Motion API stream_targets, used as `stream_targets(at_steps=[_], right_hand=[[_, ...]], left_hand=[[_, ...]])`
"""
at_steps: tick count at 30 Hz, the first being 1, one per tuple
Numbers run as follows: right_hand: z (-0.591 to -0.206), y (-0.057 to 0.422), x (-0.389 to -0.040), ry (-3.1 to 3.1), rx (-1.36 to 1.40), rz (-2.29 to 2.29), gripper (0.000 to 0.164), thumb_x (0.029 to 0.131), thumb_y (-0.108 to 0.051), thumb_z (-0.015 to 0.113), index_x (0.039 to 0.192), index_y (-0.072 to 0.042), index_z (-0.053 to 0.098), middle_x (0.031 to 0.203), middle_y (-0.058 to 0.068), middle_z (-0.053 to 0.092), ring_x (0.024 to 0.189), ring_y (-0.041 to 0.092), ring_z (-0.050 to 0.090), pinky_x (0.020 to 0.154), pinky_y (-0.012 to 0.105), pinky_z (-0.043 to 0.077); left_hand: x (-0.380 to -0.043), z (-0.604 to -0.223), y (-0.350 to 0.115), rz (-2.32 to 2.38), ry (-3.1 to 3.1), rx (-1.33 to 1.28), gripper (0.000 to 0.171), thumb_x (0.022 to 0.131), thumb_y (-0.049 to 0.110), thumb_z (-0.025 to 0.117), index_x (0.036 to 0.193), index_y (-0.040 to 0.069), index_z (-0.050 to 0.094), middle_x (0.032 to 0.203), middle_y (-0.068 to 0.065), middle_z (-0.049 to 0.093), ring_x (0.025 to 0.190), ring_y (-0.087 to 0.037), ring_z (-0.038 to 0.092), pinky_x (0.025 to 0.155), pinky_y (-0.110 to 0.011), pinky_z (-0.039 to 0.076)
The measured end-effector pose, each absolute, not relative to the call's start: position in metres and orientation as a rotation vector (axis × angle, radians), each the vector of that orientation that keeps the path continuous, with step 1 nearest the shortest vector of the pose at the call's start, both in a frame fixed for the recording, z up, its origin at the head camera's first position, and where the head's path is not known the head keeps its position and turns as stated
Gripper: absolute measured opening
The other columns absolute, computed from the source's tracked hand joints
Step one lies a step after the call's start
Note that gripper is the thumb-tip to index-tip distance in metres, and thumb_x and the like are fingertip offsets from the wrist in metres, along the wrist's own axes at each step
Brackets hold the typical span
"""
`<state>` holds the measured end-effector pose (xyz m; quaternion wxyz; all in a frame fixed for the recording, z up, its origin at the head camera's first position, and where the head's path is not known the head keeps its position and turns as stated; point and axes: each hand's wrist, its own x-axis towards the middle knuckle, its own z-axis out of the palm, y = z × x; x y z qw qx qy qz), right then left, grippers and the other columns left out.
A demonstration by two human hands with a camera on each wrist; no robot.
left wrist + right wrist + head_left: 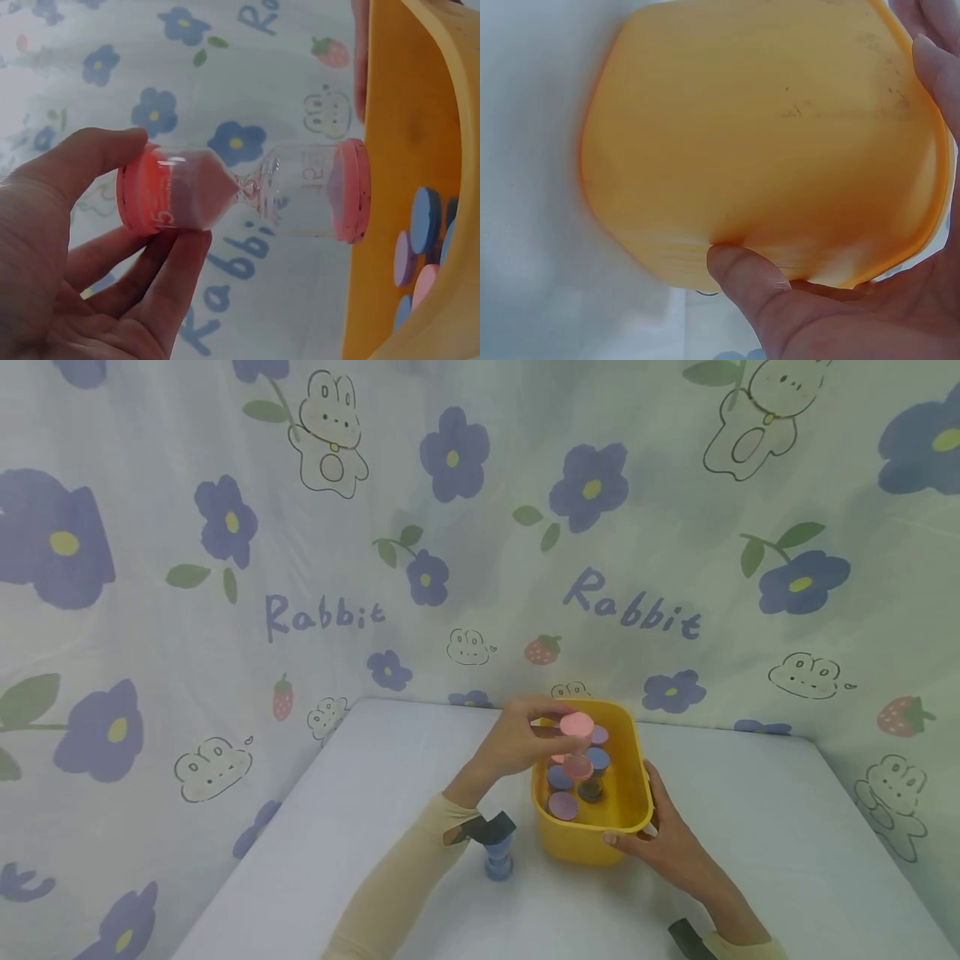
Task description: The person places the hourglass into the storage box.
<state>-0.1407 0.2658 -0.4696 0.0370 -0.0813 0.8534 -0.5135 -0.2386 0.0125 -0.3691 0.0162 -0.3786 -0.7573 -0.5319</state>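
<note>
My left hand (513, 739) holds a pink-capped sand timer (199, 187) over the yellow bin (585, 847). The thumb and fingers pinch one capped end; in the left wrist view pink sand shows through the glass, marked 15 minutes. The timer's other end points toward the bin. My right hand (675, 843) grips the bin at its near right corner, with the thumb (746, 277) pressed on the wall. Inside the bin stand several sand timers, among them a purple one (563, 806), a blue one (597, 760) and a dark one (590, 791).
A blue sand timer (498, 864) stands on the white table (345, 793) left of the bin, its top partly hidden by the black strap (491, 828) on my left wrist. Behind the table hangs a cloth (495, 543) printed with flowers and rabbits.
</note>
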Motion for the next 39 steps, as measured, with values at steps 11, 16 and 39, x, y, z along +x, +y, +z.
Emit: stream_targets(at_steps=[11,16,39], right_hand=[[-0.474,0.267,-0.141,2.625,-0.272,-1.611,0.118,0.091,-0.038,0.079,0.165,-0.029,-0.013,0.174,0.018,0.006,0.152,0.047,0.031,0.113,0.062,0.044],[-0.475,0.268,-0.141,2.626,-0.282,-1.619,0.118,0.091,-0.038,0.079,0.165,-0.03,-0.012,0.174,0.018,0.008,0.151,0.047,0.033,0.113,0.062,0.044],[-0.472,0.265,-0.142,2.641,-0.225,-1.573,0.12,0.09,-0.042,0.079,0.165,-0.029,-0.014,0.175,0.018,0.005,0.153,0.047,0.032,0.114,0.06,0.043]], left_hand=[[-0.24,-0.379,0.026,-1.637,-2.454,-1.203,0.043,0.086,0.031,0.085,0.126,0.018,0.074,0.128,0.002,0.07,0.106,-0.013,0.071,0.091,-0.025,0.062],[-0.241,-0.381,0.031,-1.63,-2.479,-1.192,0.044,0.085,0.033,0.086,0.125,0.019,0.074,0.127,0.004,0.069,0.107,-0.008,0.07,0.091,-0.023,0.061],[-0.249,-0.402,0.046,-1.332,-2.853,-1.143,0.041,0.085,0.023,0.085,0.123,0.011,0.075,0.114,0.003,0.077,0.101,-0.006,0.073,0.086,-0.02,0.062]])
